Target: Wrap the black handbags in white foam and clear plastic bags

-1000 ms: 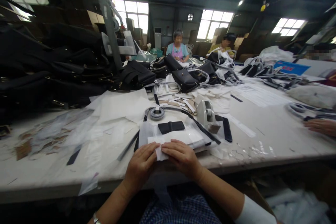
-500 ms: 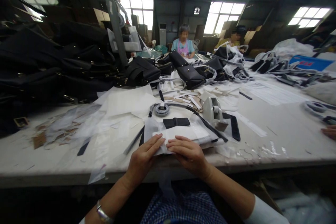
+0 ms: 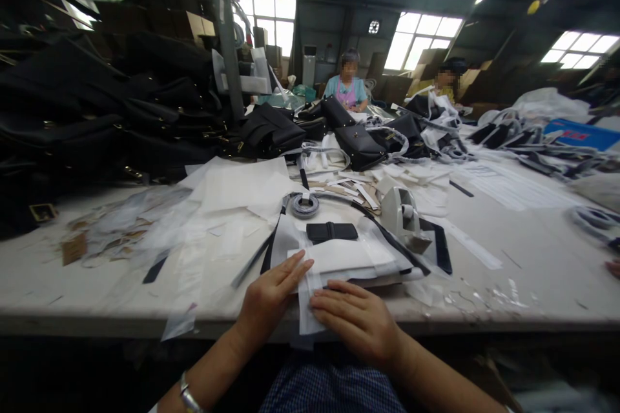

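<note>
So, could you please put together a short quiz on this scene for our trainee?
1. Multiple choice: on which side is the bracelet worn?
A) left
B) right
C) both

2. True or false: the tape dispenser stands to the right of the black banded piece, as the wearer of the camera sees it.

3. Short answer: what colour is the material that the left hand and the right hand both rest on?

Key:
1. A
2. True
3. White
</note>
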A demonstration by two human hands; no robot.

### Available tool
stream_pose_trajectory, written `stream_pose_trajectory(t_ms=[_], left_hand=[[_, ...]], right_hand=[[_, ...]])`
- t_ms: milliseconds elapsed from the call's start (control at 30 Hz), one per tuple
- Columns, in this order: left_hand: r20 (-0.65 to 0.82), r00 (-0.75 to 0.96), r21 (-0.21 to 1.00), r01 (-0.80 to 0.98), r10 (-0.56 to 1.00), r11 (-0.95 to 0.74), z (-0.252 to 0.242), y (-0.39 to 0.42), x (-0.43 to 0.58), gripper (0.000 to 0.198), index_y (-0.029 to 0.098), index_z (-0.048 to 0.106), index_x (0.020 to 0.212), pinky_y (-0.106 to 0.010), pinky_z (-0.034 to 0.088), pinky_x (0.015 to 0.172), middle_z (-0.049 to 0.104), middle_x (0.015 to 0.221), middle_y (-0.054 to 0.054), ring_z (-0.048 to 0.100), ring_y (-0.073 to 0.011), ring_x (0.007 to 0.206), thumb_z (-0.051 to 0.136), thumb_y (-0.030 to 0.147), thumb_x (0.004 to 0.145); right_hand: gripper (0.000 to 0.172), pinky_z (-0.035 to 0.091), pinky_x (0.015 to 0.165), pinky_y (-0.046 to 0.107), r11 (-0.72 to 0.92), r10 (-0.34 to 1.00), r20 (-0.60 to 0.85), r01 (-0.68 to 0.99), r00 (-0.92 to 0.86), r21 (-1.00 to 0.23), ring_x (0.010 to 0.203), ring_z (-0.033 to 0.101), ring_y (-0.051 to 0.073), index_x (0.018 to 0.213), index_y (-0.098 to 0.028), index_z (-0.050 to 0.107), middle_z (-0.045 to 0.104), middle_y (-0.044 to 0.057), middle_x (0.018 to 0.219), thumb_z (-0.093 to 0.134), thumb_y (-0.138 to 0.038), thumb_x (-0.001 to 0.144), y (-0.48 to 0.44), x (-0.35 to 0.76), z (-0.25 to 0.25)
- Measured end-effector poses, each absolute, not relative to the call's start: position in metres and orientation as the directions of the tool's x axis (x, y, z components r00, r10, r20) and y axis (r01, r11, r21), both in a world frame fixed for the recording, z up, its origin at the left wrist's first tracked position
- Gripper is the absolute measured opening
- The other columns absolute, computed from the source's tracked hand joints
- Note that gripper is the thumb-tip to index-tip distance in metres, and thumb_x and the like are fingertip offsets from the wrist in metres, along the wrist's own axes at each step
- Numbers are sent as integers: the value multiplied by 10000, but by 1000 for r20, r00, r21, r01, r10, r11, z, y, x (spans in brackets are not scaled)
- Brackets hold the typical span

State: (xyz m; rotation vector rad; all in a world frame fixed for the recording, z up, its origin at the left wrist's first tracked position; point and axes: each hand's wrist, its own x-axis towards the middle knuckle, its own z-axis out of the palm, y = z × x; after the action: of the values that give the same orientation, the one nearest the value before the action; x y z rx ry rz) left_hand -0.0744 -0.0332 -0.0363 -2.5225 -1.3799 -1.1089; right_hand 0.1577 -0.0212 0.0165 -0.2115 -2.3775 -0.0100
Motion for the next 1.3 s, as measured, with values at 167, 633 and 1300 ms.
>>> stream_pose_trajectory(t_ms=[167, 633, 1300], left_hand=[[613, 333, 292, 748, 717, -597, -36, -33, -74, 669, 222, 381, 1474, -343, 457, 1074, 502, 1463, -81, 490, -186, 1330, 411, -20, 851], [672, 364, 226, 729, 645, -646, -35, -32, -78, 438, 182, 512, 1380, -354, 492, 1045, 587, 1380, -88, 511, -191, 1312, 394, 91, 967], [505, 368, 408, 695, 781, -592, -12, -39, -80, 643, 180, 408, 1438, -389, 447, 1090, 537, 1430, -100, 487, -240, 1333, 575, 152, 818]], right_hand=[[192, 481, 1065, 387, 985, 162, 692, 160, -704, -67, 1106, 662, 187, 1082, -62, 666, 727, 128, 1128, 526, -74, 952, -29, 156, 27], [186, 443, 1085, 408, 980, 195, 604, 138, -772, -140, 997, 700, 175, 1061, -112, 663, 754, 83, 1046, 568, -244, 971, -31, 162, 22], [126, 459, 809, 388, 866, 443, 415, 500, -795, 32, 923, 530, 245, 1047, -164, 603, 642, 82, 1003, 569, -235, 948, 13, 125, 23]])
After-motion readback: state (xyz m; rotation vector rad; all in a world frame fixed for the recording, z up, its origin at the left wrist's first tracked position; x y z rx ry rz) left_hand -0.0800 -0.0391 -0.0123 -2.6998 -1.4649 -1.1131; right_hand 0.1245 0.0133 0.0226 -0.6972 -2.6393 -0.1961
